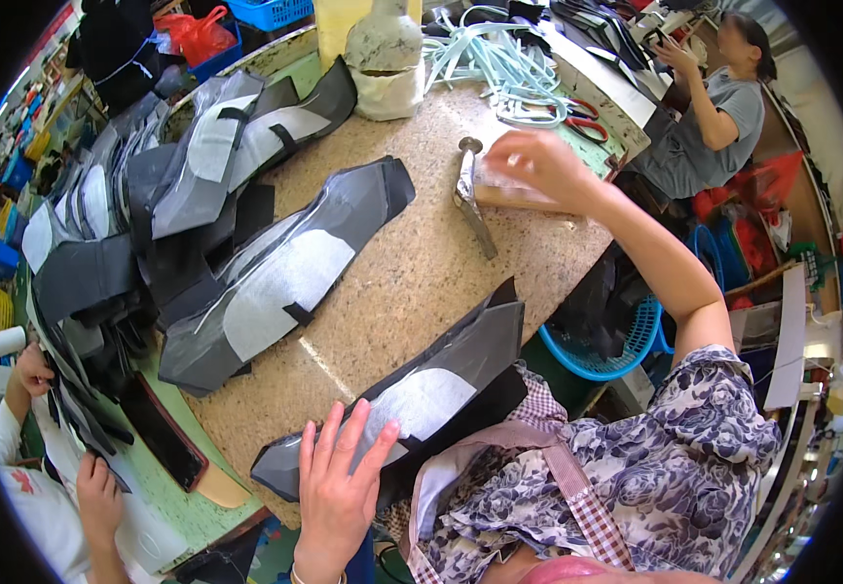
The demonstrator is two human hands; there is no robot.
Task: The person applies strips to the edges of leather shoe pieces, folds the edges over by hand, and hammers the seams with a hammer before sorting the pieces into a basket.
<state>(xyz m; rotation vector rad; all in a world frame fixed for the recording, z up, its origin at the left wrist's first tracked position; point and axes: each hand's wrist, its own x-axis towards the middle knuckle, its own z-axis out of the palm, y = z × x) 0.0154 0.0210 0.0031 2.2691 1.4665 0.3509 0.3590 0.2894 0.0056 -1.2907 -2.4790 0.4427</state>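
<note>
My left hand [339, 482] lies with fingers spread on the near end of a dark grey, shoe-upper-like piece [488, 343] with a white oval patch, at the table's near edge. My right hand [545, 170] is raised at the far right of the board, smeared by motion; whether it holds anything is unclear. Beside it a hammer [467, 190] lies next to a flat block [519, 198] partly hidden under that hand. Further left on the brown board [397, 253] are similar dark pieces with white patches [290, 282], apart from my hands.
Many dark pieces [100, 273] are heaped at the left. A crusted bottle [383, 68], pale-blue strips [509, 68] and red-handled scissors [587, 122] stand or lie at the back. A blue basket [641, 336] is at the right. Co-workers sit left [37, 506] and far right [718, 127].
</note>
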